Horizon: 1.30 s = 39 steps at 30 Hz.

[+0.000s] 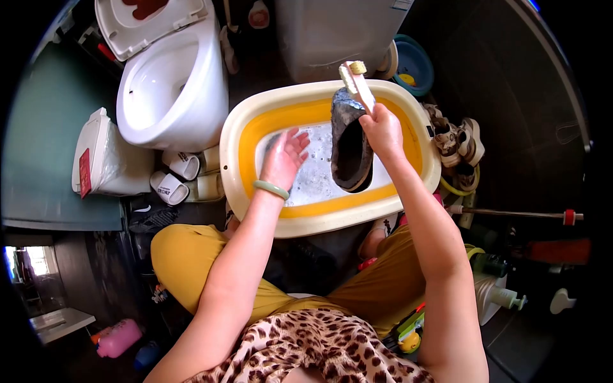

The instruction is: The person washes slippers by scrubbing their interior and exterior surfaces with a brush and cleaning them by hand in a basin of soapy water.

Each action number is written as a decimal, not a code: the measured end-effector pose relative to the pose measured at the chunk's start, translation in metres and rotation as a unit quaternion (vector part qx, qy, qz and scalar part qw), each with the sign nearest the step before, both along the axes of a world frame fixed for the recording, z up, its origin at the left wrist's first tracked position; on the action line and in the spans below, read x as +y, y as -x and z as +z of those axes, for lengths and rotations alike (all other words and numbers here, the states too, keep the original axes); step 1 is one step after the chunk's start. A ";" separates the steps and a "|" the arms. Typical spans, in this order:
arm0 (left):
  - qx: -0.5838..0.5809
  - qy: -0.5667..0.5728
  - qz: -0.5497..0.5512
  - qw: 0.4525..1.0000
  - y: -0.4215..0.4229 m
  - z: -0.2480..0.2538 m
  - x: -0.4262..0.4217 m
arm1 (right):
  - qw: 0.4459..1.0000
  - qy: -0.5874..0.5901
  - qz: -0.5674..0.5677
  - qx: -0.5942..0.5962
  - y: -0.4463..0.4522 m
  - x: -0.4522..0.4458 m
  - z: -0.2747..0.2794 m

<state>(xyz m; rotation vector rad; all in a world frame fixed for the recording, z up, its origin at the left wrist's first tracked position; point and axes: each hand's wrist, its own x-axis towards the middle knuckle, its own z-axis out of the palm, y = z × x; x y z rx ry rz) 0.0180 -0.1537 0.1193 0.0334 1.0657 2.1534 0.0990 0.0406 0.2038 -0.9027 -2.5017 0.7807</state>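
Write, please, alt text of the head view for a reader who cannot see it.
A person's right hand holds a brush by a dark shoe at a cream-and-yellow basin of bubbly water; the left hand, open and empty, is over the basin. A white toilet stands at upper left.

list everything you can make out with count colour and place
oval plastic basin: one, cream and yellow, centre
foamy water: one pool, whitish, in basin
low shoe: one, dark grey, over basin
short brush: one, pale, by shoe
toilet: one, white, upper left
lidded bin: one, white, left
open slippers: four, white and beige, left
trainers: several, white and brown, right
round tub: one, blue, upper right
plastic bottle: one, pink, lower left
small items: several, mixed, edges
top: one, brown-spotted, bottom
trousers: one pair, mustard, below
left hand: one, open, over basin
right hand: one, fingers on brush
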 end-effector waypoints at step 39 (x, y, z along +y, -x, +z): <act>-0.104 -0.092 -0.074 0.988 -0.056 0.029 0.050 | 0.981 0.165 0.076 0.071 0.002 -0.040 -0.023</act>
